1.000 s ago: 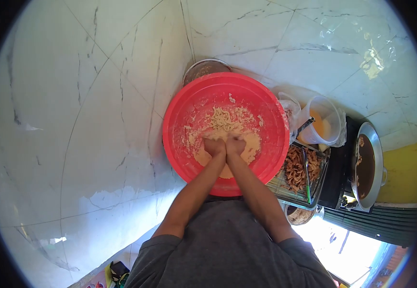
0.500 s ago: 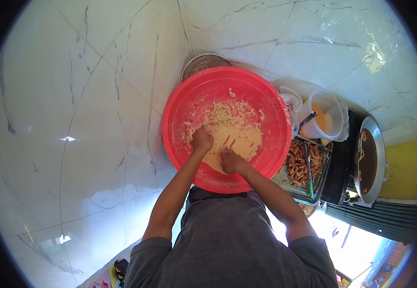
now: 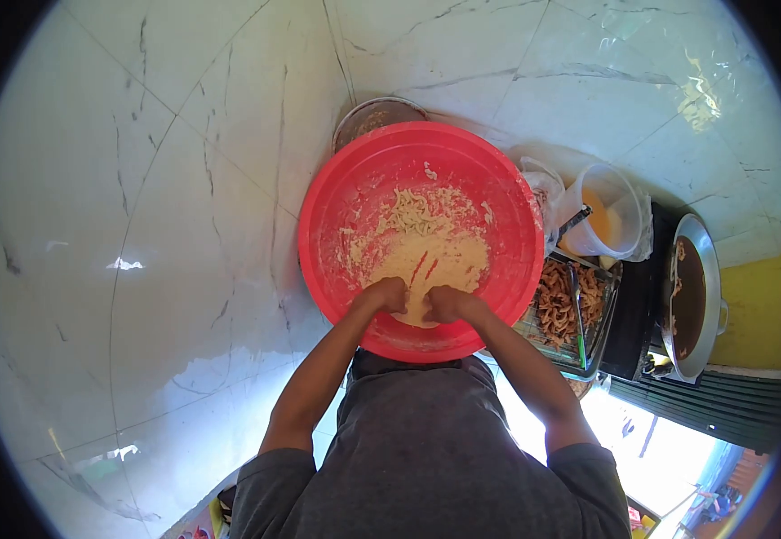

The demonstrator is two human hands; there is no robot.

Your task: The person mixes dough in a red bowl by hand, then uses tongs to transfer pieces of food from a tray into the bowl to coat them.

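Observation:
A wide red plastic basin (image 3: 323, 229) stands in front of me. Pale flour (image 3: 452, 256) lies across its bottom, with red streaks where the basin shows through. Toward the back of the flour sits a heap of coated strips (image 3: 413, 211). My left hand (image 3: 389, 294) is at the near edge of the flour, its fingers curled down into it. Beside it, slightly to the right, my right hand (image 3: 444, 304) is curled into the flour too. A small gap separates the hands. The fingertips of both are hidden.
At the right, a tray (image 3: 599, 346) holds brown strips (image 3: 566, 305) and green-handled tongs (image 3: 579, 314). Behind it stands a clear tub (image 3: 620, 211) with orange liquid. Farther right, a metal wok (image 3: 710, 296) contains brown oil. Behind the basin is a round metal container (image 3: 363, 121) against the tiled wall.
My left hand has moved from the left side of the coated strips toward me and rightward into the flour. My right hand has shifted slightly right, so both are now side by side.

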